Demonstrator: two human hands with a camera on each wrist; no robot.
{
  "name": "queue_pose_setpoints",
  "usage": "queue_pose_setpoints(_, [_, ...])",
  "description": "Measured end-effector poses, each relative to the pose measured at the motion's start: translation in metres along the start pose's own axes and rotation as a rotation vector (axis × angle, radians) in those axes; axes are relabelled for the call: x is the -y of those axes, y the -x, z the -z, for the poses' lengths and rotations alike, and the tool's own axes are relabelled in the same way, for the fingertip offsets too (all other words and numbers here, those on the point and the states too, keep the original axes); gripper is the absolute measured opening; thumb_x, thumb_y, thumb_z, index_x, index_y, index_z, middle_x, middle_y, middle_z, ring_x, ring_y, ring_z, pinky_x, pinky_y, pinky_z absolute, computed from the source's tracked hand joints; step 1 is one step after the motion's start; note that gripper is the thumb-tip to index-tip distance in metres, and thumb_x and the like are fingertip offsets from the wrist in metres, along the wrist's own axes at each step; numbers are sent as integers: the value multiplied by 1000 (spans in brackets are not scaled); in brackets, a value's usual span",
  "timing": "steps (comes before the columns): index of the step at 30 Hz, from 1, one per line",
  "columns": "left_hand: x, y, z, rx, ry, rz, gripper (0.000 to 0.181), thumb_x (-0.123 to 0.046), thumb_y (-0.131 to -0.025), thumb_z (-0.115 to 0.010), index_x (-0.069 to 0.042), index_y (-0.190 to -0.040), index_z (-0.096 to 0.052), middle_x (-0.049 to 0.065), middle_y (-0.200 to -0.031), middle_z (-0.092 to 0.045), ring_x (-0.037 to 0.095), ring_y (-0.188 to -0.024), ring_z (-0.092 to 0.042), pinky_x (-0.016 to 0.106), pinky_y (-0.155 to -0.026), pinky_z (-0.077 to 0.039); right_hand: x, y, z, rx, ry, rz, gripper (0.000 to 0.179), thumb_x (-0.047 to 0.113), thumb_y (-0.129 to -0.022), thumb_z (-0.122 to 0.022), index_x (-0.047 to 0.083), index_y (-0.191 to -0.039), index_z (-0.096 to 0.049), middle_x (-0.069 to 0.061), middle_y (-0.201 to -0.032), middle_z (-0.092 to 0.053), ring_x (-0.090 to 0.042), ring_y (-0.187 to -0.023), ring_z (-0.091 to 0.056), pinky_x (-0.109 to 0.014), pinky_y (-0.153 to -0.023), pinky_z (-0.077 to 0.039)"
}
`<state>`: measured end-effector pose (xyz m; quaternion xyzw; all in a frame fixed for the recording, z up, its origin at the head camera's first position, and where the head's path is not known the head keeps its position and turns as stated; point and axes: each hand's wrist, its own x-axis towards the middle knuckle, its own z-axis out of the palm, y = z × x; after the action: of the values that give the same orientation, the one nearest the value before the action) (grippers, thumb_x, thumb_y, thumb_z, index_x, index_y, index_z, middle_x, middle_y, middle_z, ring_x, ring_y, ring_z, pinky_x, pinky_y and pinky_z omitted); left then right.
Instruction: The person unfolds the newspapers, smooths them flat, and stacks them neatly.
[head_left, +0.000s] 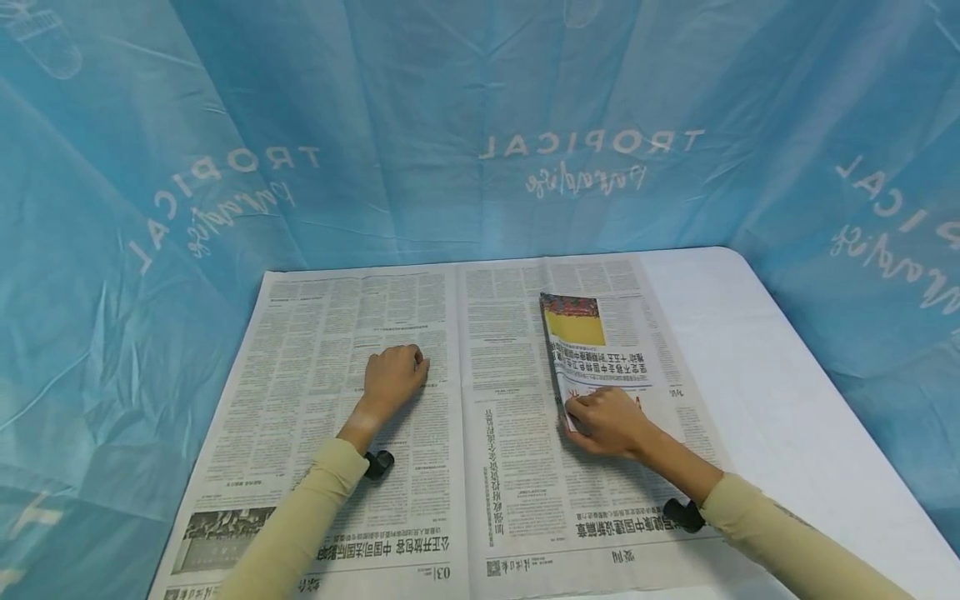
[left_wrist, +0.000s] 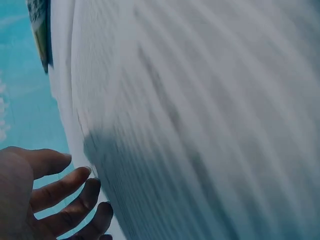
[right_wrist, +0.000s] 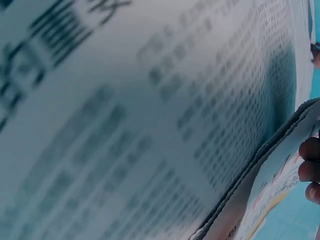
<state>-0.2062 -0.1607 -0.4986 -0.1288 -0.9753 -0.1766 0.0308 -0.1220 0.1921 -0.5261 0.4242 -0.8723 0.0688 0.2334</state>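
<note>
A folded newspaper (head_left: 576,329) with a red and yellow picture stands out over the right half of a spread-out newspaper (head_left: 510,342). My right hand (head_left: 609,421) pinches its near left edge. In the right wrist view, fingertips (right_wrist: 310,171) curl at the side of the folded newspaper (right_wrist: 270,187), whose layered edge runs diagonally. Over the left page, my left hand (head_left: 395,375) holds nothing. The left wrist view shows this left hand (left_wrist: 65,197) with fingers loosely bent and spread, close over the printed sheet (left_wrist: 165,100).
The spread newspaper covers most of a white table (head_left: 780,375), whose bare surface shows at the right. A blue curtain (head_left: 450,125) with white lettering surrounds the table at the back and sides. Dark wrist cameras (head_left: 378,464) sit by both sleeves.
</note>
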Motion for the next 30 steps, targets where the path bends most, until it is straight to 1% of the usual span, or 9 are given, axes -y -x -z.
queue_pose_setpoints(3, [-14, -3, -7, -13, -15, -27, 23, -22, -94, -63, -5, -82, -72, 4, -60, -62, 15, -48, -47, 32, -51, -38, 3, -3, -5, -21, -6, 18, 22, 31, -85, -56, 19, -70, -46, 14, -55, -33, -1, -46, -24, -19, -44, -23])
queue_pose_setpoints(7, [-33, -7, -16, 3, 25, -44, 27, -26, -95, -63, -4, -82, -73, 4, -60, -62, 14, -45, -46, 28, -46, -35, 10, -9, -8, -33, -13, 33, 23, 32, -87, -51, 19, -69, -45, 14, -55, -31, -1, -46, -23, -19, -44, -22])
queue_pose_setpoints(11, [-51, -7, -24, 30, 99, -20, 34, -31, -96, -62, -3, -79, -71, 5, -61, -63, 12, -45, -47, 26, -44, -35, 18, -19, -11, -21, -47, 19, 22, 31, -87, -54, 19, -70, -46, 14, -55, -31, -1, -47, -23, -18, -46, -22])
queue_pose_setpoints(15, [-65, -9, -28, 28, 176, 22, 39, -36, -95, -61, -5, -74, -69, 4, -61, -62, 12, -47, -49, 27, -44, -37, 27, -30, -12, 3, -108, -21, 21, 29, -83, -62, 19, -71, -47, 14, -55, -31, -1, -48, -25, -18, -46, -21])
queue_pose_setpoints(17, [-71, -10, -29, 46, 218, 43, 42, -40, -96, -60, -7, -70, -67, 2, -58, -59, 13, -46, -47, 27, -44, -36, 31, -36, -14, 13, -128, -30, 21, 28, -81, -65, 19, -71, -48, 14, -55, -34, -1, -48, -26, -18, -46, -23])
queue_pose_setpoints(21, [-79, -11, -29, 118, 286, 68, 46, -44, -96, -58, -9, -68, -65, 1, -55, -53, 13, -46, -45, 28, -43, -34, 39, -45, -18, 33, -137, -16, 22, 29, -80, -67, 20, -72, -49, 14, -55, -39, -1, -47, -29, -18, -45, -26])
queue_pose_setpoints(23, [-82, -12, -28, 146, 298, 79, 45, -44, -96, -57, -9, -70, -67, 2, -57, -55, 14, -48, -47, 28, -45, -35, 43, -49, -20, 41, -143, -5, 23, 29, -80, -68, 20, -71, -49, 14, -55, -39, -1, -47, -30, -19, -45, -26])
queue_pose_setpoints(27, [-83, -12, -28, 165, 291, 114, 41, -44, -94, -59, -8, -79, -70, 4, -68, -64, 16, -55, -54, 31, -50, -41, 52, -57, -25, 56, -145, -2, 25, 30, -81, -67, 20, -70, -47, 14, -55, -38, -2, -47, -32, -20, -44, -28])
queue_pose_setpoints(30, [-83, -13, -30, 170, 286, 135, 38, -43, -94, -60, -10, -76, -69, 3, -67, -64, 16, -56, -54, 31, -51, -41, 57, -60, -28, 59, -143, -1, 26, 32, -81, -68, 20, -70, -48, 15, -55, -41, -2, -46, -34, -21, -44, -31])
